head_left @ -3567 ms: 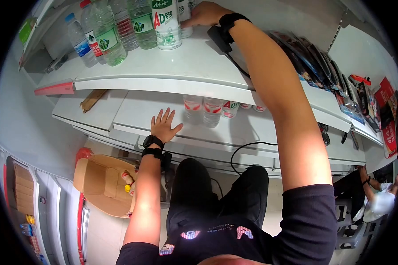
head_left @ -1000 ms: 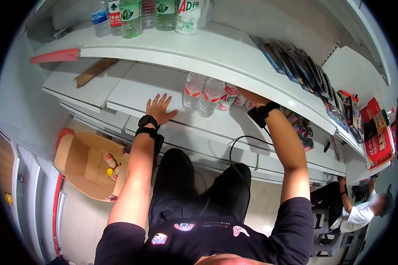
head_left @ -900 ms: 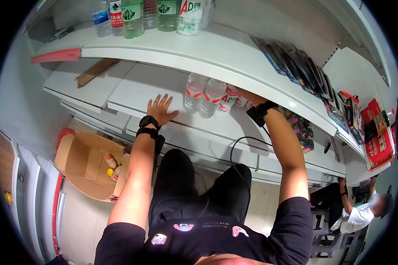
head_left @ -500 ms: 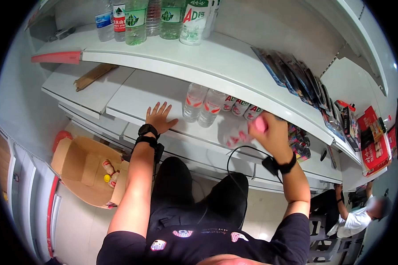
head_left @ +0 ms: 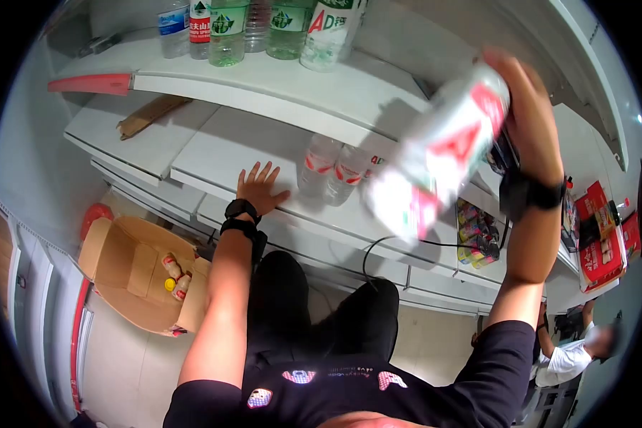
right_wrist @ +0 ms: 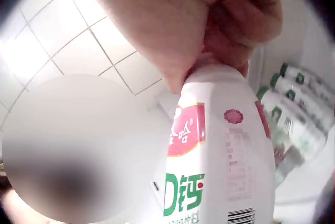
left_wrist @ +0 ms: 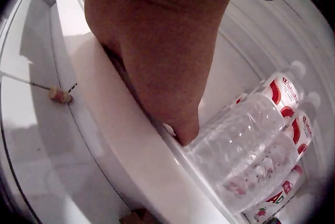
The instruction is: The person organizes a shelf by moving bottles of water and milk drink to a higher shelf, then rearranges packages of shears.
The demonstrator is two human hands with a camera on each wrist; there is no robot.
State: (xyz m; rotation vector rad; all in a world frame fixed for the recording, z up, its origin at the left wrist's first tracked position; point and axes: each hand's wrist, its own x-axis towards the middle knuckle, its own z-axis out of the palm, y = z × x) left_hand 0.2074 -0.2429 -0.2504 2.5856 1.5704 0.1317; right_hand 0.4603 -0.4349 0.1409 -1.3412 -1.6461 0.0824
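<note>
A white bottle with pink and green print (head_left: 442,153) hangs tilted in the air before the shelves, blurred in the head view. My right hand (head_left: 524,107) grips it by its top; in the right wrist view the fingers (right_wrist: 246,25) curl round the neck of the bottle (right_wrist: 225,145). On the lower shelf's front edge rests my left hand (head_left: 260,191), fingers spread and holding nothing. To its right stand two clear bottles with red-and-white labels (head_left: 317,167), close to the thumb in the left wrist view (left_wrist: 235,135). Behind them an AD-labelled bottle is partly hidden.
Several bottles (head_left: 228,32) line the upper shelf (head_left: 264,89). A cardboard strip (head_left: 150,116) lies at the lower left. An open carton (head_left: 146,274) with small bottles sits on the floor. Colourful packs (head_left: 478,232) and a black cable (head_left: 406,240) are to the right. Someone sits far right.
My right hand has come out from the lower shelf with the pink-and-white bottle and risen toward the upper right. My left hand has stayed on the shelf edge. The view has shifted slightly.
</note>
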